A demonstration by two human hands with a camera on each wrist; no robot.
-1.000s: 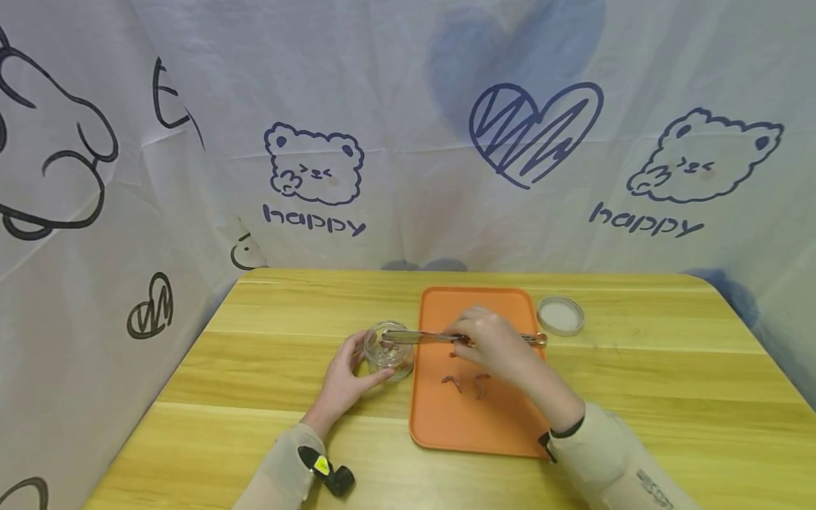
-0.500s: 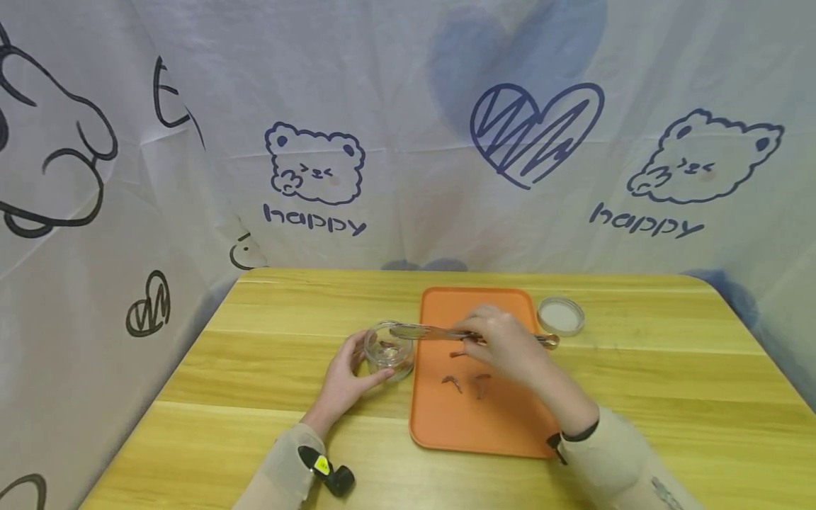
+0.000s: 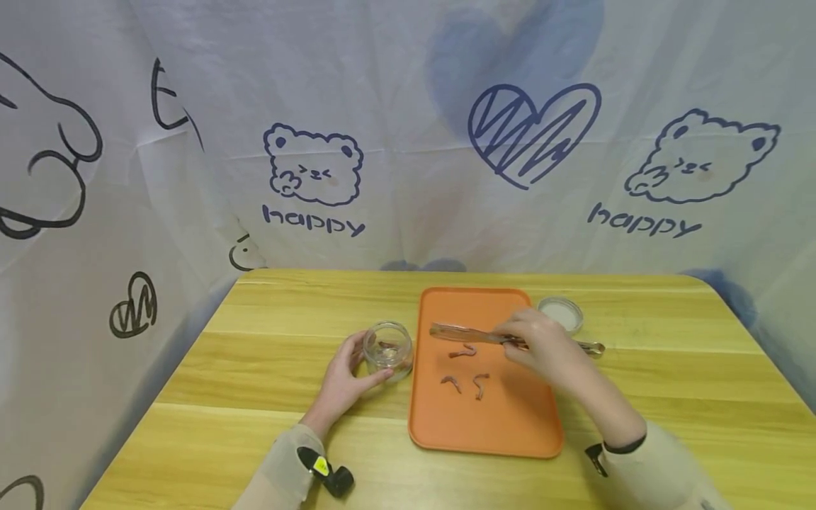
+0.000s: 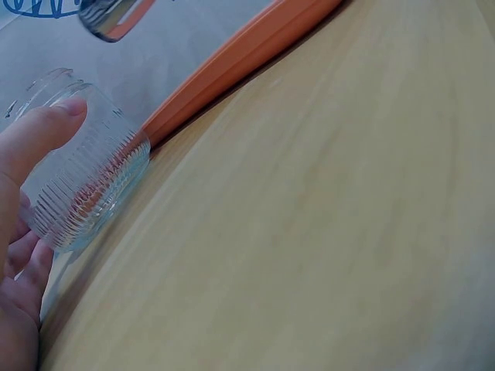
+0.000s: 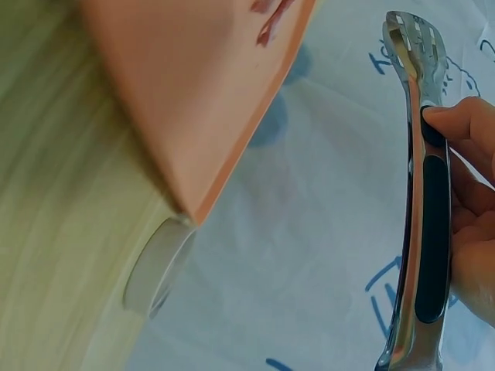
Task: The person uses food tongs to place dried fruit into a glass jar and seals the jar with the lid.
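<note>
My left hand grips a small clear glass jar left of the orange tray, thumb on the near side. In the left wrist view the jar's ribbed wall shows, with some reddish-brown stuff low inside. My right hand holds metal tongs with black grip inserts above the tray. Their slotted tips point left and lie close together, with nothing visible between them. Below lie three thin reddish-brown worm-like pieces: an upper one, a left one and a right one.
A round shallow lid lies just off the tray's upper right corner. Everything stands on a wood-grain table. Behind it hangs a white cloth with blue drawings, and the cloth also runs along the left side.
My right hand has moved right with the tongs, whose tips have gone from over the jar mouth to above the tray. The left hand and jar have stayed in place.
</note>
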